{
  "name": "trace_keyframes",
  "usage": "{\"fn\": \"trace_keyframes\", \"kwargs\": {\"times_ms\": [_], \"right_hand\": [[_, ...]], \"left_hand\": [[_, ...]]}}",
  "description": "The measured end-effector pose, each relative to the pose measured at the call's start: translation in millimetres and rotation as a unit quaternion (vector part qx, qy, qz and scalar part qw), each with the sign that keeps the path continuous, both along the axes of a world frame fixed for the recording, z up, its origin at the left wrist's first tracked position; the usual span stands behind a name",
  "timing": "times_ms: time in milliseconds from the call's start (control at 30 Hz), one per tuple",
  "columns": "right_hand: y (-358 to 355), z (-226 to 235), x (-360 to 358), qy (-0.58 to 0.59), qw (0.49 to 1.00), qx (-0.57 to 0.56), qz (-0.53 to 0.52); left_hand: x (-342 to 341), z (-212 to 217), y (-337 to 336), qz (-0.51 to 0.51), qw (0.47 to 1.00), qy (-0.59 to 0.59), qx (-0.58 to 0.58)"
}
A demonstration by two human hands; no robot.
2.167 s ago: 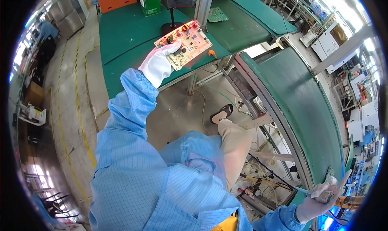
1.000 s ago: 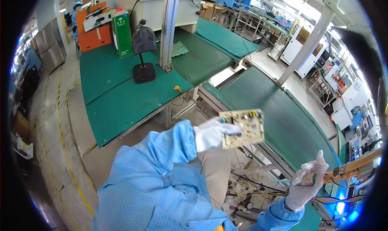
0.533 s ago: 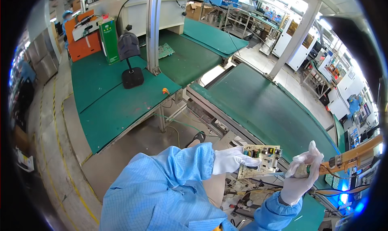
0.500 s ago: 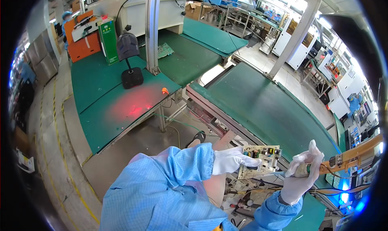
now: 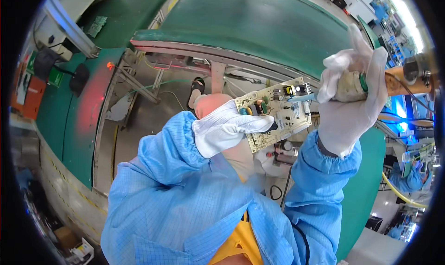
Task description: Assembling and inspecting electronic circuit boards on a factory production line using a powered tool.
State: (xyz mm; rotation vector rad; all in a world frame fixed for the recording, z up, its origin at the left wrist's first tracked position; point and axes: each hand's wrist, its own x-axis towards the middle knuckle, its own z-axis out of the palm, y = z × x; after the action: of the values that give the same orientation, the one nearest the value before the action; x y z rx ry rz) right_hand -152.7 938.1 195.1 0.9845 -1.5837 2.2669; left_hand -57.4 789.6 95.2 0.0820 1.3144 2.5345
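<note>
Cream circuit board point(image 5: 287, 114), component-studded, pinched in left hand point(image 5: 223, 127), right hand point(image 5: 344, 119) gripping blue-tipped tool point(image 5: 348, 87)

Circuit board point(image 5: 293, 113) meets the tool point(image 5: 350, 89) right of centre

Over the bench point(image 5: 53, 130) at upper middle two seconds ago, the board now sits just right of centre, gripped by the left hand point(image 5: 222, 129). The right hand point(image 5: 347, 100) has risen from the lower right. Its tool's pale-blue tip point(image 5: 302, 98), lately at the board's lower right edge, overlaps the upper right; contact is unclear. The bench has swung to the left edge.
</note>
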Motion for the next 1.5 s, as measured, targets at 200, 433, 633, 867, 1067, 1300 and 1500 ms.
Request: {"fn": "trace_keyframes", "kwargs": {"times_ms": [200, 433, 633, 867, 1067, 1300, 1500], "right_hand": [[3, 3, 3, -0.03, 0.997, -0.048, 0.043], [6, 4, 15, -0.012, 0.997, 0.06, -0.048], [9, 0, 6, 0.059, 0.996, 0.057, 0.03], [11, 0, 1, 0.064, 0.996, 0.06, 0.029], [15, 0, -2, 0.073, 0.995, 0.063, 0.018], [15, -1, -6, 0.088, 0.994, 0.068, -0.019], [10, 1, -2, 0.04, 0.996, 0.029, -0.075]], "left_hand": [[8, 3, 7, -0.014, 1.0, -0.002, 0.014], [12, 7, 10, -0.031, 0.996, -0.044, 0.068], [12, 14, 6, -0.035, 0.997, -0.046, -0.059], [12, -3, 5, -0.034, 0.998, -0.052, 0.024], [11, -9, 3, -0.011, 0.996, -0.032, 0.088], [17, -13, -1, 0.01, 0.994, -0.083, 0.066], [22, 12, 6, 0.006, 0.989, -0.09, 0.121]]}}
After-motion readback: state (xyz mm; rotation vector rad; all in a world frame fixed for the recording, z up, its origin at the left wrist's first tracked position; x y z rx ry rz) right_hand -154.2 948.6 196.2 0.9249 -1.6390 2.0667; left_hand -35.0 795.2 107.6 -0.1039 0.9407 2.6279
